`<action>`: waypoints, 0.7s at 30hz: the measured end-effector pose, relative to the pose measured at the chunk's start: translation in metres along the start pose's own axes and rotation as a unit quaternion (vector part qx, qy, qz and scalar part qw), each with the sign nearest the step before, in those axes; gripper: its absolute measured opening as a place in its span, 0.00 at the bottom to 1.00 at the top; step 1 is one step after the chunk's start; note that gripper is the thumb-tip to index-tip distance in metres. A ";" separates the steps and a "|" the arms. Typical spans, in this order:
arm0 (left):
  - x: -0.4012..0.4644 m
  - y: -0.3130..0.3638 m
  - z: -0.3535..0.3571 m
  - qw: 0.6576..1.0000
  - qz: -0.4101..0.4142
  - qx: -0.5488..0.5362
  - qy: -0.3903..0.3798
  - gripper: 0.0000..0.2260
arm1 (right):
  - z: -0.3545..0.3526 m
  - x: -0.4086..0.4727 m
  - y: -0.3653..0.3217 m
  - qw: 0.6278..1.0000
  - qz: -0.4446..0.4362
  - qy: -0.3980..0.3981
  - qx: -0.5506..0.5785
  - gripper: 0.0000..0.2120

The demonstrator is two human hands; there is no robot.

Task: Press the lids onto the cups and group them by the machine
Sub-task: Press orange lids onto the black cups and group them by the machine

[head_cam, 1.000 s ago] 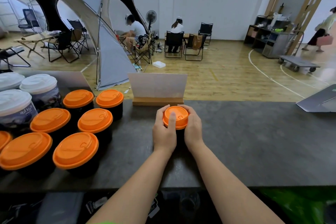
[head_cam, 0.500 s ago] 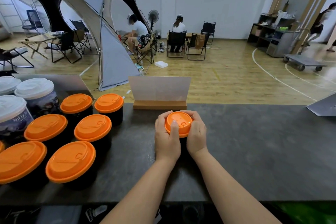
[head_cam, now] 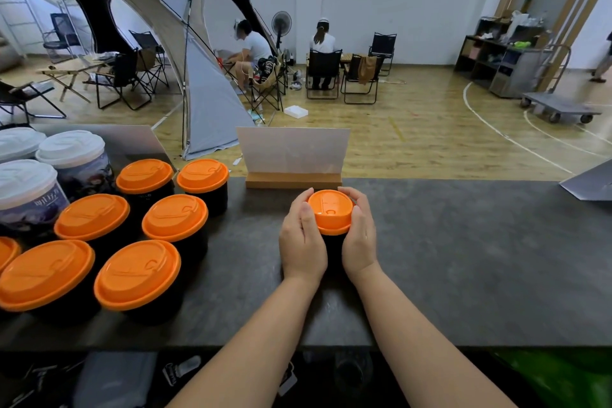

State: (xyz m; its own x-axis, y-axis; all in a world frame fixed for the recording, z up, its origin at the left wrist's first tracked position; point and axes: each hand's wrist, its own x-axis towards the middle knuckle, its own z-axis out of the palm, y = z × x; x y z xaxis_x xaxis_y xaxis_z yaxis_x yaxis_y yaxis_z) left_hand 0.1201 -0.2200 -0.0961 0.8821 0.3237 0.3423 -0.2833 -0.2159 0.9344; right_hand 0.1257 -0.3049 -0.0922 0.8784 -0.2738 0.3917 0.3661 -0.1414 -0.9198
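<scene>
While pressing, keep to mid table (head_cam: pixel 463 258), well right of the lidded orange group (head_cam: pixel 132 235) (already finished, by the look). Steady the black cup (head_cam: pixel 334 243), clasped by left hand (head_cam: pixel 303 242) and right hand (head_cam: pixel 359 238), fingers curled round it. Thumb down evenly round the orange lid (head_cam: pixel 331 210) rim until seated; then slide left to join.

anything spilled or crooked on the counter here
Nothing stands out. The orange lid sits level on the black cup held between the left hand and right hand. No spill shows on the counter.
</scene>
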 end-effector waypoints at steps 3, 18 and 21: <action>0.000 -0.001 0.002 1.000 0.003 0.002 -0.006 0.20 | 0.000 0.001 0.003 1.000 0.000 0.002 0.007 0.27; 0.001 0.002 0.000 0.999 -0.011 -0.024 -0.045 0.20 | -0.001 0.002 0.007 1.000 0.002 -0.013 0.006 0.17; 0.003 0.006 -0.003 0.992 -0.049 -0.076 -0.084 0.16 | -0.001 0.002 0.009 1.000 -0.002 0.009 -0.015 0.16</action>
State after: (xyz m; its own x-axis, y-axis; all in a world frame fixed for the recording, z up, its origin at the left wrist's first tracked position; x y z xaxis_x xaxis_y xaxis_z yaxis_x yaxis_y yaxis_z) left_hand 0.1198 -0.2179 -0.0895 0.9547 0.1759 0.2401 -0.2359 -0.0445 0.9708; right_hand 0.1302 -0.3076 -0.0996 0.8710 -0.2895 0.3969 0.3606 -0.1720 -0.9167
